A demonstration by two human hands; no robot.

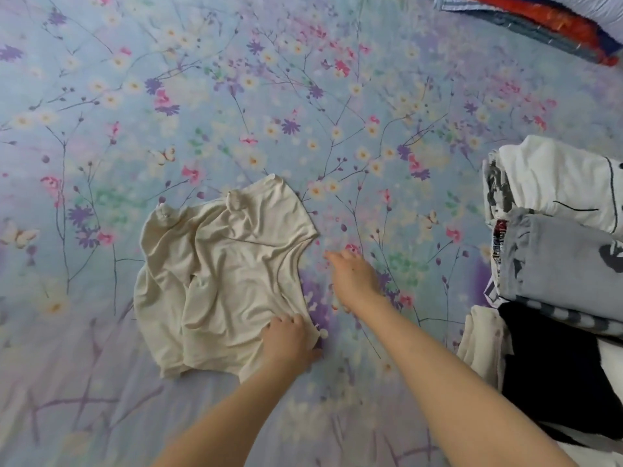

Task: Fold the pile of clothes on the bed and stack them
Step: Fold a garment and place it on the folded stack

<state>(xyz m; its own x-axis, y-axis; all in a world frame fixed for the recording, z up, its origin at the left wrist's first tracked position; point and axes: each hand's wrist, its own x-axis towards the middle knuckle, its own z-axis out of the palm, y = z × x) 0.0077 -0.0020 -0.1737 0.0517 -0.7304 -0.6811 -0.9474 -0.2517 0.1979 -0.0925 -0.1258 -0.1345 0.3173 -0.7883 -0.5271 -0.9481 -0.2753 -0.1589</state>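
1. Covering the view, the bed (pixel 303 96) held everything.
2. The pile (pixel 556 247) sat at the right edge, cut off by the frame.
3. The shirt (pixel 222 271) lay crumpled left of centre, long axis near-to-far.
4. The left hand (pixel 290 338) gripped its near-right corner; the right hand (pixel 354 274), fingers relaxed and empty, hovered just right of it.

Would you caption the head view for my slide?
Left hand grips a rumpled cream shirt on the floral bedsheet; right hand open beside it.
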